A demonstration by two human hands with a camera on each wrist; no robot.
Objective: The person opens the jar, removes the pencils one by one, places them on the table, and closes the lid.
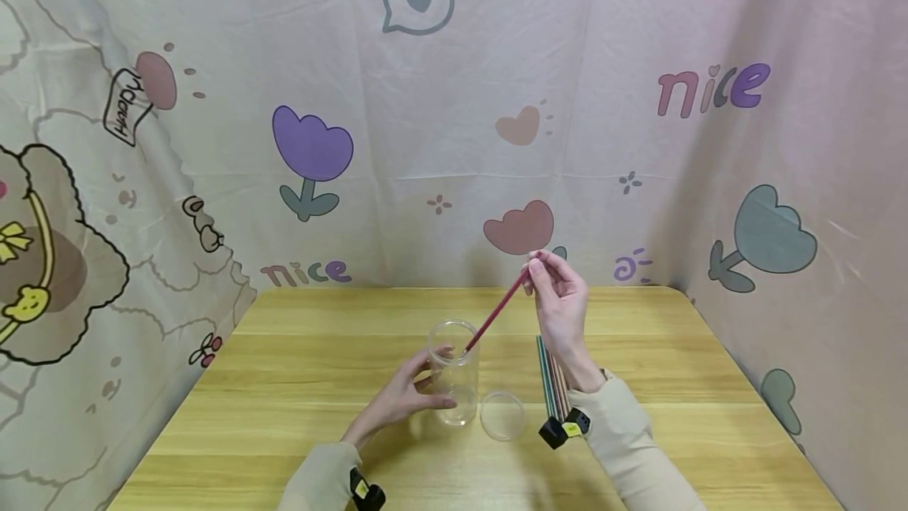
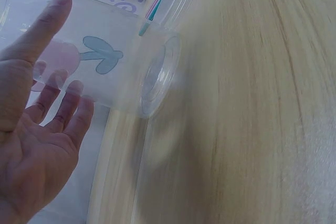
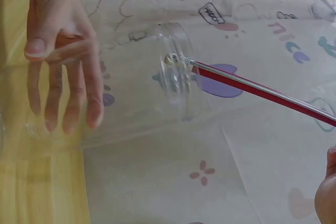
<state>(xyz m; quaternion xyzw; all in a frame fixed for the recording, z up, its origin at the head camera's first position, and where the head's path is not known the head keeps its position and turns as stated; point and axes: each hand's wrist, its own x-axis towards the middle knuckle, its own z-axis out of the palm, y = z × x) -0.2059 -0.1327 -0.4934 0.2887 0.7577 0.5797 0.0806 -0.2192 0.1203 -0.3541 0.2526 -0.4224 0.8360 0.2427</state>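
A clear cylindrical jar [image 1: 457, 400] stands upright and uncapped on the wooden table. My left hand [image 1: 400, 400] grips it from the left, thumb on the near side and fingers behind, seen through its wall in the right wrist view. High at the upper right, my right hand [image 1: 562, 302] pinches a dark red pencil [image 1: 500, 310] near its top end. The pencil slants down to the left, its lower end just inside the jar's mouth [image 3: 178, 72]. Below my right wrist lies a bundle of coloured pencils [image 1: 548, 377], partly covered by the forearm.
A round clear lid [image 1: 503, 439] lies flat on the table [image 1: 298, 385], just right of the jar's base. Behind the table's far edge hangs a printed cloth [image 1: 426, 140], which also closes off both sides.
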